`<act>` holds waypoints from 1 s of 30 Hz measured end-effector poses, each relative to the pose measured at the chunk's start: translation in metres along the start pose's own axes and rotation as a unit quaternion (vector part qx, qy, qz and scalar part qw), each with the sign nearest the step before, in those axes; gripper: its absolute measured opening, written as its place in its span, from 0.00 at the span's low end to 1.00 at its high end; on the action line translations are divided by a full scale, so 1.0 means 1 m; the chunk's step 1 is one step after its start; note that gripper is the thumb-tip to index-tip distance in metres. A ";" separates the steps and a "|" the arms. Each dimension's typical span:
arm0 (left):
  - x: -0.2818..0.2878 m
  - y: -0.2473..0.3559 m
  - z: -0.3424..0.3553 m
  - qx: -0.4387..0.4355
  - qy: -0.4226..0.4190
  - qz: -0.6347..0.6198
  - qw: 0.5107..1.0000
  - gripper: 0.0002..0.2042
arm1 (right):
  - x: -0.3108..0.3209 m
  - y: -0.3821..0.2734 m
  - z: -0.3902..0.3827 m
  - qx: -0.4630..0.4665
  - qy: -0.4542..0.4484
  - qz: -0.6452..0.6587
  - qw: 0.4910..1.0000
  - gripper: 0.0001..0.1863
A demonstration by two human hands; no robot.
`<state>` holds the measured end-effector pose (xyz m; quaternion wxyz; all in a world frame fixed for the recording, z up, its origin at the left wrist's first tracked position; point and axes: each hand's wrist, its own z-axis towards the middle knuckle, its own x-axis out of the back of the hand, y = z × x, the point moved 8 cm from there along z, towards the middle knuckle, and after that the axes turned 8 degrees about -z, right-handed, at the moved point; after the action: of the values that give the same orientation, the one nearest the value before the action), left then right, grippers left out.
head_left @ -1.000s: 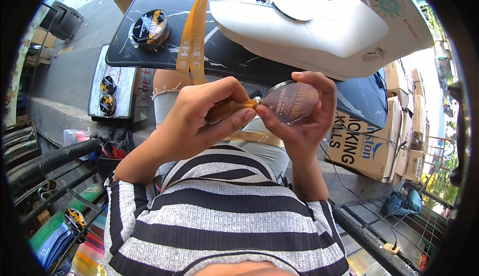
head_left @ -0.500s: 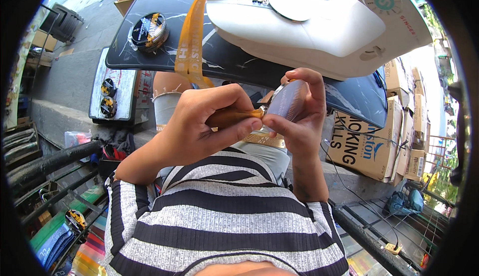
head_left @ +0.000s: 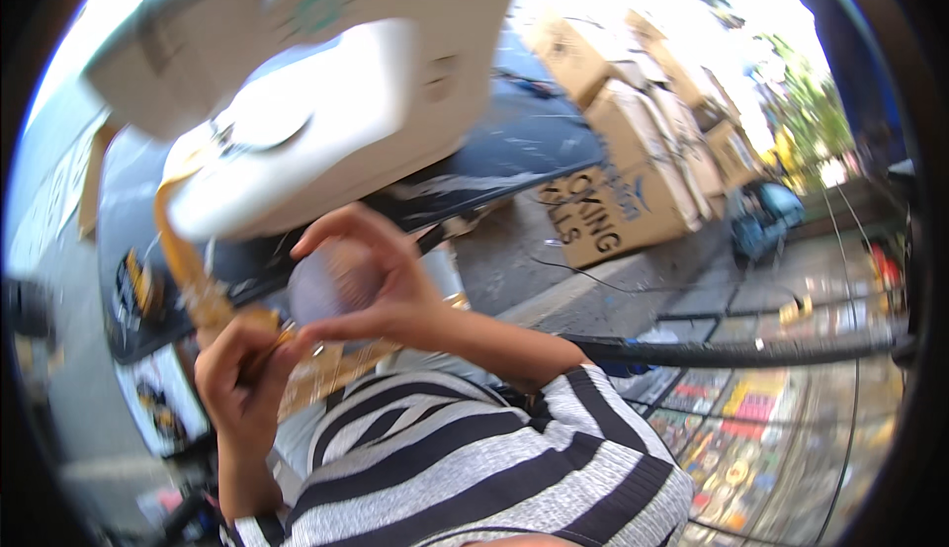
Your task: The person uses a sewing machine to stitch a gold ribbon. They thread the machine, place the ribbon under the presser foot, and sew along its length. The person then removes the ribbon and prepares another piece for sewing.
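Note:
A sewing machine, white and blurred by motion, stands on the dark marble-patterned table. An orange-gold printed ribbon hangs from its bed and runs down to my hands. My left hand is closed, pinching the ribbon close to the rim of a round medal. The medal's greyish-purple flat face is turned up. My right hand holds the medal, its thumb along the lower edge and its fingers curled round the far side. The join between ribbon and medal is smeared and partly hidden by my fingers.
A stack of round black-and-gold pieces sits at the table's left end. More such pieces lie on a white-topped box below. Cardboard boxes stand at the right, with a black rail and wire mesh nearer me.
My view has swung to the right, so the machine and both hands appear further left and blurred. My hands still hold the ribbon and medal.

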<state>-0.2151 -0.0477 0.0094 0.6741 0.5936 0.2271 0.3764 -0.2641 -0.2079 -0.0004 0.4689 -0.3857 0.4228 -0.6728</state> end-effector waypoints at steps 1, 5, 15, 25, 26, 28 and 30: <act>0.002 -0.005 0.001 0.021 0.011 -0.002 1.000 0.08 | -0.001 0.003 0.001 -0.013 0.004 0.027 1.000 0.35; 0.006 -0.013 -0.001 0.033 0.008 -0.063 0.997 0.07 | 0.006 -0.013 -0.003 0.057 -0.049 -0.044 0.996 0.38; 0.002 -0.015 0.002 0.093 -0.044 -0.120 0.987 0.04 | -0.004 -0.035 -0.008 0.224 -0.157 -0.276 0.921 0.34; 0.019 0.001 0.041 0.064 -0.099 -0.157 0.981 0.12 | -0.018 -0.059 0.023 0.381 -0.078 -0.415 0.823 0.31; 0.022 0.003 0.048 0.051 -0.111 -0.145 0.982 0.12 | -0.018 -0.058 0.027 0.376 -0.067 -0.425 0.820 0.29; 0.030 -0.004 0.066 0.057 -0.122 -0.114 0.984 0.14 | -0.017 -0.051 0.041 0.350 -0.072 -0.434 0.827 0.28; 0.035 -0.008 0.083 0.038 -0.152 -0.091 0.983 0.15 | -0.017 -0.046 0.053 0.329 -0.069 -0.444 0.831 0.26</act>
<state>-0.1289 -0.0731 0.0222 0.7092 0.6460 0.1892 0.2095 -0.2256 -0.1934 0.0586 0.2472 -0.4002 -0.0739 -0.8793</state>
